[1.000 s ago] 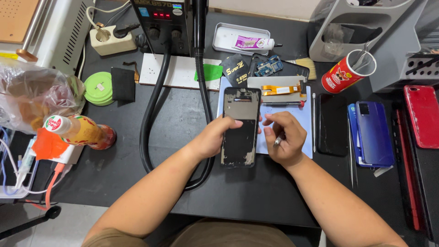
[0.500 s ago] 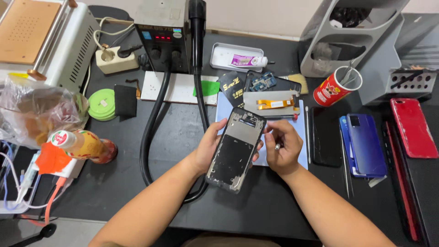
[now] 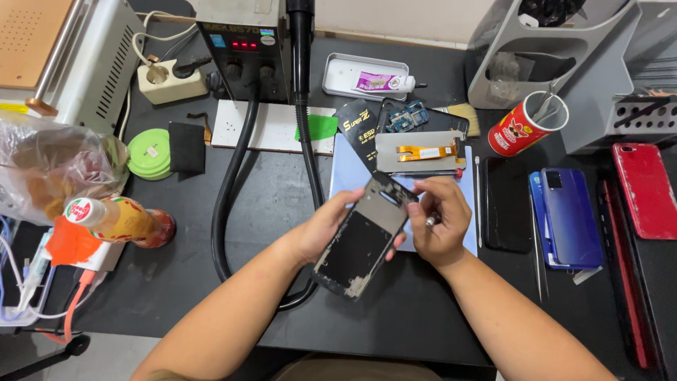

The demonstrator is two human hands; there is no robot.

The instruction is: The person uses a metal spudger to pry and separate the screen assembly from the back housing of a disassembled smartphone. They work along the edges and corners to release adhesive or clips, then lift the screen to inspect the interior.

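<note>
Your left hand (image 3: pixel 321 229) grips an opened phone frame (image 3: pixel 362 236) from its left edge, fingers curled under it, and holds it lifted and tilted above the black table (image 3: pixel 183 282), its top end pointing up and to the right. Your right hand (image 3: pixel 438 220) is closed around a small metal tool (image 3: pixel 430 221), pinched between thumb and fingers, with the fingertips touching the frame's upper right edge. The frame hangs over the near edge of a pale blue mat (image 3: pixel 345 173). On that mat, just beyond your hands, lies a grey phone panel with an orange ribbon cable (image 3: pixel 421 151), and behind it a small circuit board (image 3: pixel 407 116) on a dark case. To your right a black phone (image 3: pixel 506 204) lies flat, then a blue phone (image 3: pixel 568 215) and a red phone (image 3: pixel 645 187), all well apart from your hands. A red can holding tools (image 3: pixel 523 127) stands beyond the black phone. To your left a thick black hose (image 3: pixel 233 183) loops down from the soldering station (image 3: pixel 243 46), and an orange bottle (image 3: pixel 116 220) lies on its side near the table's left edge.
</note>
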